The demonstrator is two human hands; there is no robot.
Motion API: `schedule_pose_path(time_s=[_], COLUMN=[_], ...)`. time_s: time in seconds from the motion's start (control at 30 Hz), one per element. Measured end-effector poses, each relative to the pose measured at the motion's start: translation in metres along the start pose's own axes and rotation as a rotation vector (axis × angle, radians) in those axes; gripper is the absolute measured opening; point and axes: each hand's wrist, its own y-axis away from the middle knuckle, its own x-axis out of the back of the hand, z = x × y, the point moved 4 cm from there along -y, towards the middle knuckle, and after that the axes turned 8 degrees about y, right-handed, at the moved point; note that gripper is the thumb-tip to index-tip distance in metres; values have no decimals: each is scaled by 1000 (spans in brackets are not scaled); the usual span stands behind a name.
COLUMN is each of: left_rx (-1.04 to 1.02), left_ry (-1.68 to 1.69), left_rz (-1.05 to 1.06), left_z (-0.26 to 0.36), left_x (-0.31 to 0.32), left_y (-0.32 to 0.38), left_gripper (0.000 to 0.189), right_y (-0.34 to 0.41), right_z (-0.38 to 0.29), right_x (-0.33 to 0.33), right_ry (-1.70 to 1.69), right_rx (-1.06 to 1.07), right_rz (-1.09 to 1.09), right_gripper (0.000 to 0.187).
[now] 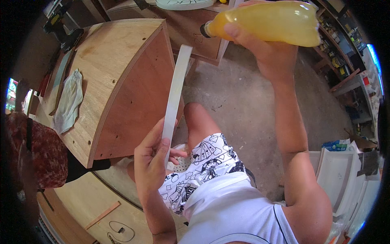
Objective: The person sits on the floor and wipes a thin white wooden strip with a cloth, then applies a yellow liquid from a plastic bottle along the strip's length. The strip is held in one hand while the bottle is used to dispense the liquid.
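Observation:
A long, narrow pale strip (176, 88) rises from my left hand (152, 158), pinched between thumb and fingers near its lower end. Its material cannot be told for sure. My right hand (271, 55) is wrapped around a clear plastic bottle (268, 23) of yellowish liquid. The bottle lies nearly sideways, its dark-ringed neck pointing left and a little downward. That neck is above and to the right of the strip's upper end, apart from it. Left of the strip stands a curved-front plywood cabinet piece (137, 100) with several dark holes.
On the plywood top rest a crumpled white cloth (70, 100), a flat wooden bar (59, 82) and a cordless drill (62, 30). A person in a reddish patterned shirt (45, 149) is close at left. White panels (338, 180) stand at right. A cable (122, 230) lies at lower left.

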Motion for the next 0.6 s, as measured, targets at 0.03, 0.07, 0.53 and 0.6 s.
schedule_pose_path(time_s=[0.03,0.07,0.53,0.6], left_rx=[10,19,-12,-4], left_ry=[-6,-12,-24,-28], left_rz=[5,9,-37,-43], left_z=[1,2,3,4], left_x=[-1,-2,-5,-5], left_y=[0,0,2,3], left_gripper=[46,46,45,45], right_y=[1,4,14,14], right_z=[0,2,-16,-17], right_x=[-3,-5,-14,-13], right_ry=[-71,-142,235,239], right_rx=[65,130,317,303], right_rz=[-18,-35,-161,-161], right_gripper=[48,53,46,46])
